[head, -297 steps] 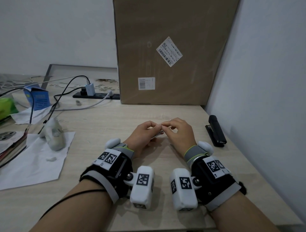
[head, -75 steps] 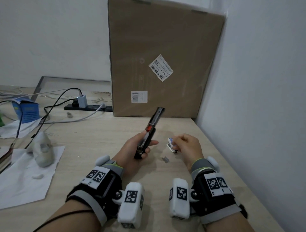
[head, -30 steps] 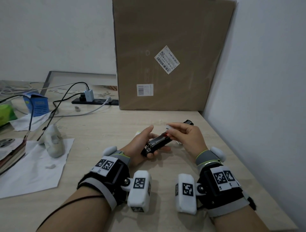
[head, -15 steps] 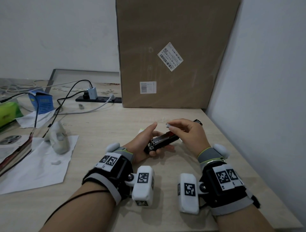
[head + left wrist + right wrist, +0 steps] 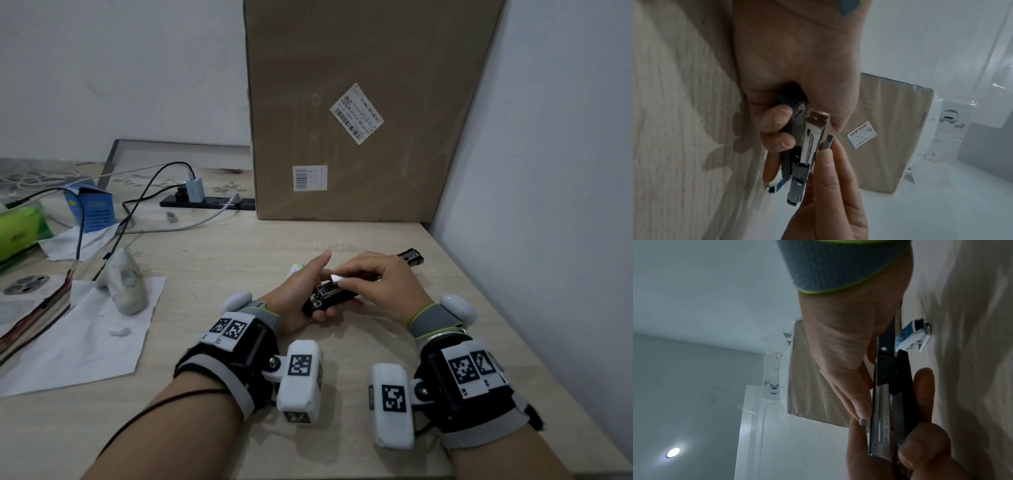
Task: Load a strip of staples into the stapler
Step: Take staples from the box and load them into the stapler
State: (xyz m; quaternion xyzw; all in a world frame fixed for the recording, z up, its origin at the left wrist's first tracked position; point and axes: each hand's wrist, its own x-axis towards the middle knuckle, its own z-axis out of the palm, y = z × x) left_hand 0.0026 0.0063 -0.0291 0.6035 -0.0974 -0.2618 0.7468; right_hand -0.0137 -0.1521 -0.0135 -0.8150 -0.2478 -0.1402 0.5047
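A black stapler [image 5: 334, 297] lies in my left hand [image 5: 318, 286] just above the desk, its lid [image 5: 410, 257] swung open toward the wall. The left fingers [image 5: 778, 116] curl round its base, and the metal magazine [image 5: 810, 146] faces up, open. My right hand [image 5: 343, 279] pinches a short silver staple strip [image 5: 336, 277] between thumb and forefinger. In the left wrist view the staple strip [image 5: 827, 141] hangs close beside the channel, apart from it. From the right wrist, the strip [image 5: 863, 421] sits right against the magazine [image 5: 880, 421].
A small blue-and-white staple box [image 5: 911, 335] lies on the desk behind the hands. A big cardboard box [image 5: 359, 102] leans at the back, with a wall close on the right. To the left are a power strip [image 5: 209, 202], cables, white paper [image 5: 85, 335] and a blue carton [image 5: 91, 209].
My right hand has brought the strip down and left, closer to the open magazine. The left hand keeps hold of the stapler, shifted slightly.
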